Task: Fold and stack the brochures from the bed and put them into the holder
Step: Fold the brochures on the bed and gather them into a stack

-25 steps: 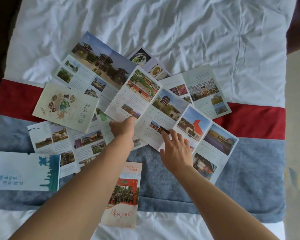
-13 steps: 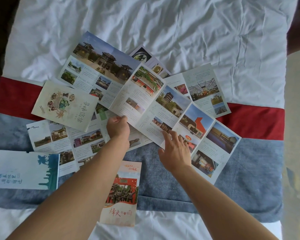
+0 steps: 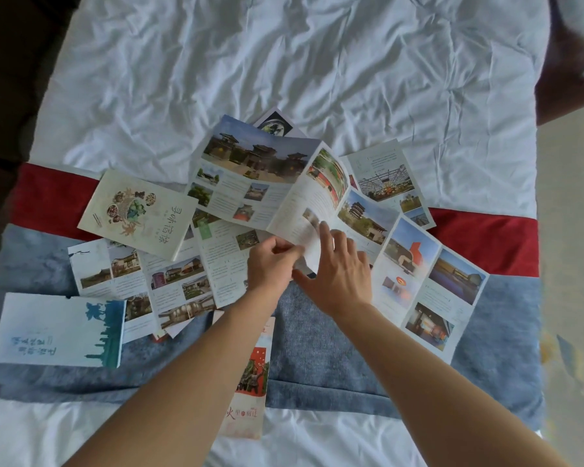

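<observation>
A long, unfolded brochure with temple photos lies across the middle of the bed. Its left panels are lifted and folding over toward the right. My left hand pinches the bottom edge of the lifted panel. My right hand touches the brochure beside it, fingers spread over the fold. The brochure's right panels lie flat on the bed runner. Other brochures lie around: a cream folded one, an unfolded one with buildings, a blue-and-white folded one, a red one under my left forearm. No holder is in view.
The bed has a wrinkled white sheet and a red and blue-grey runner across it. Another unfolded brochure lies at the back right, a small one peeks out behind. Floor shows at the right edge.
My left hand has lifted the left panels of the long brochure and swung them rightward. My hands came together at its bottom edge.
</observation>
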### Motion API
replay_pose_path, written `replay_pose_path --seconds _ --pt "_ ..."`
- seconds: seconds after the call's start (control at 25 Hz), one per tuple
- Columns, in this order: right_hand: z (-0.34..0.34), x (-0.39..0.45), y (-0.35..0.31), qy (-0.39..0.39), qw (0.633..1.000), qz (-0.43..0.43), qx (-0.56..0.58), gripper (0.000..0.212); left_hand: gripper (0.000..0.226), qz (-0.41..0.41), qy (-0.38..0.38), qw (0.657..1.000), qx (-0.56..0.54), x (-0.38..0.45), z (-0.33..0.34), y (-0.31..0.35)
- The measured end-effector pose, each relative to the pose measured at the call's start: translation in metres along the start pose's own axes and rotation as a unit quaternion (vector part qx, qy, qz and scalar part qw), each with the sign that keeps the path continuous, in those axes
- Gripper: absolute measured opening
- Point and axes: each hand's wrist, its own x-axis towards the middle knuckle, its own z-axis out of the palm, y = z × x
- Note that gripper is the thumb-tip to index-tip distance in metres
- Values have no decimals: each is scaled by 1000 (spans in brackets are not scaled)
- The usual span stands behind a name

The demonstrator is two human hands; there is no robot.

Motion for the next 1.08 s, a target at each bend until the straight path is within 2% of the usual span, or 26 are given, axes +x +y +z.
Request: replay_pose_path --seconds 0.32,0.4,0.44,0.52,0.6,0.64,0.76,0.88,1.08 --pt "-2 3 -5 0 997 62 40 75 10 14 -54 998 3 -15 8 3" --pt "0 4 -4 18 994 84 69 71 2 42 -29 997 61 -13 3 -2" --pt "0 3 -3 27 992 89 83 70 10 88 16 987 132 -12 -2 -6" --pt "1 0 2 39 990 80 107 72 36 219 107 934 262 -7 -17 -18" --pt "2 -3 7 40 989 55 133 73 53 297 137 885 331 3 -31 -22" --pt "3 -5 10 37 988 40 147 73 54 306 137 876 346 8 -36 -22" --pt "4 -13 16 27 985 14 172 74 36 307 136 886 319 21 -39 -17" --pt "6 -19 19 21 984 14 175 75 13 353 144 874 302 17 -30 -10" --pt "-4 -22 19 -9 968 23 251 79 8 431 69 850 296 -7 -6 -8"
